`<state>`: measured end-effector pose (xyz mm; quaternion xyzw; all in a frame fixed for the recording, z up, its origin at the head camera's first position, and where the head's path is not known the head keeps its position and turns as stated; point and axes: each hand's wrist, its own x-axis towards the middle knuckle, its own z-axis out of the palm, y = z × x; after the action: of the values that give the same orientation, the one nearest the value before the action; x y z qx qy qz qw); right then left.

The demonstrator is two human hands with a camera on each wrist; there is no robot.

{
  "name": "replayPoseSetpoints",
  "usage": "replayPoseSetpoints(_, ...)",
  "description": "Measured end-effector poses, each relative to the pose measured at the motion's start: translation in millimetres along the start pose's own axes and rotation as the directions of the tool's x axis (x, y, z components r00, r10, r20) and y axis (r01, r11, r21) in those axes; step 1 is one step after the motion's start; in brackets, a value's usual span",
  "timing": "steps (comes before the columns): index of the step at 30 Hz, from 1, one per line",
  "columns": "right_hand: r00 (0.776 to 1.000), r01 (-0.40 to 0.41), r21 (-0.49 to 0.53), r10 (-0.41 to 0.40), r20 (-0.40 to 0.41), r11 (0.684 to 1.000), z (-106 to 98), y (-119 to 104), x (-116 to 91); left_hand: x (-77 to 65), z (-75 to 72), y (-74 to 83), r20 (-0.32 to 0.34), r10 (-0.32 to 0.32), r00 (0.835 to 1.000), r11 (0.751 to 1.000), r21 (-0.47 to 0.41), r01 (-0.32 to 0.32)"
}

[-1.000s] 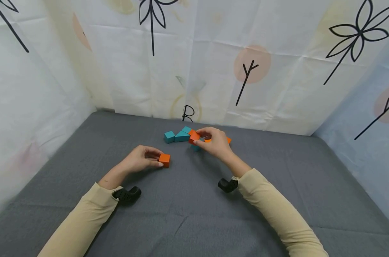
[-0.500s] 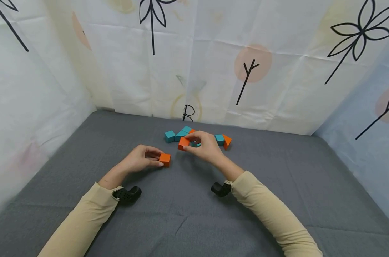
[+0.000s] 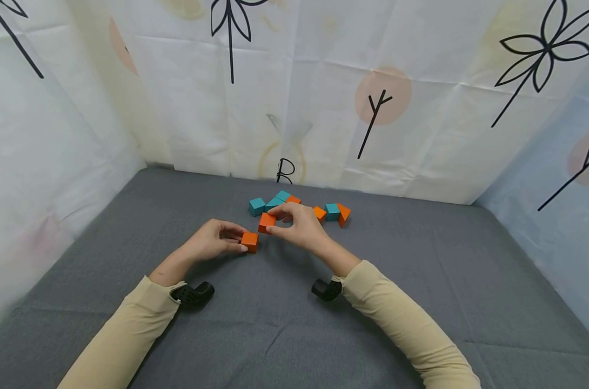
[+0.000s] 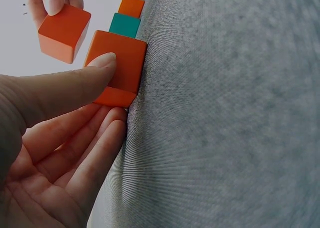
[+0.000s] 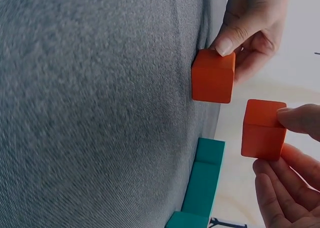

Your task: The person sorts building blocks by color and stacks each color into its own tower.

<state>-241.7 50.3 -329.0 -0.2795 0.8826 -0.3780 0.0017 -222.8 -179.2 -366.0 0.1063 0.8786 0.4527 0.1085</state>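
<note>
Head view, left hand: pinches the lower orange cube on the grey cloth; a light, steady hold should serve.
Head view, right hand: pinches the raised orange cube, near the other.
Left wrist view, thumb: on the lower orange cube's face; even pressure should prevent twisting.
Right wrist view, raised orange cube: off the cloth, between thumb and fingertips; moving it slowly and level should avoid knocks.

A plain orange cube rests on the grey surface, pinched by the left fingers. Another orange cube, slightly tilted, is raised just beyond it, far and right, pinched by the right fingers.
</note>
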Motion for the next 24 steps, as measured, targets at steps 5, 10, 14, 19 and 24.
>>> replayPoseSetpoints(5, 0.999, 0.019, 0.002, -0.019, 0.025, 1.000, 3.9, 0.2, -0.1, -1.0, -0.4, 0.3, 0.004, 0.005, 1.000, 1.000, -0.011, -0.005)
replayPoseSetpoints(10, 0.998, 0.041, 0.003, -0.041, 0.037, 0.999, 6.4, 0.3, -1.5, -0.3, -0.2, -0.1, 0.005, 0.001, 1.000, 1.000, -0.008, -0.001)
replayPoseSetpoints(14, 0.998, 0.053, -0.007, -0.053, 0.043, 0.999, 7.2, 0.9, -3.1, 0.2, 0.0, -0.4, 0.001, -0.006, 1.000, 1.000, -0.009, 0.006)
replayPoseSetpoints(19, 0.996, 0.074, -0.019, -0.073, 0.050, 0.997, 7.4, 2.2, -5.2, 0.6, -0.4, -0.6, 0.002, -0.010, 1.000, 1.000, -0.009, 0.010)
replayPoseSetpoints(24, 0.994, 0.089, -0.016, -0.088, 0.069, 0.996, 8.7, 3.7, -7.7, 0.9, -1.4, -0.4, 0.004, -0.002, 1.000, 1.000, 0.014, 0.002)
